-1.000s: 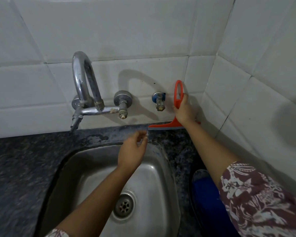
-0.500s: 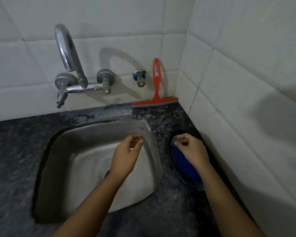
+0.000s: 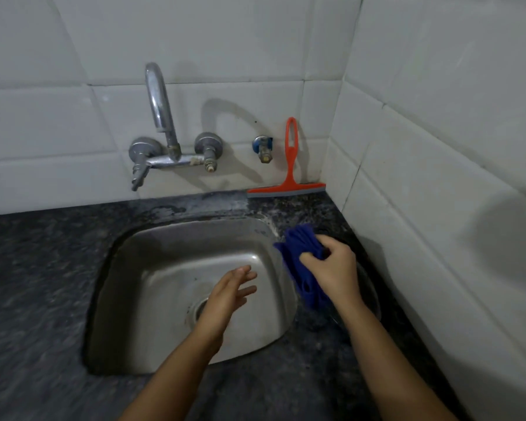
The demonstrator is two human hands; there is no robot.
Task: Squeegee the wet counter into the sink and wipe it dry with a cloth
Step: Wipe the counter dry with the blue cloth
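Observation:
An orange squeegee (image 3: 289, 174) leans upright against the back wall tiles, its blade resting on the dark speckled counter (image 3: 37, 268) behind the sink's right corner. My right hand (image 3: 331, 268) grips a crumpled blue cloth (image 3: 301, 256), lifted just right of the steel sink (image 3: 128, 299) rim. My left hand (image 3: 228, 293) hovers over the sink basin with fingers spread, holding nothing. The drain is partly hidden behind my left wrist.
A chrome tap (image 3: 161, 132) with two valves is mounted on the tiled back wall, and a small blue-capped valve (image 3: 263, 148) sits beside the squeegee. A tiled side wall (image 3: 438, 177) closes the counter on the right. A dark round dish (image 3: 368, 287) lies under my right hand.
My right hand let go of the squeegee at the wall, dropped to the dish and lifted the blue cloth out. My left hand opened over the sink.

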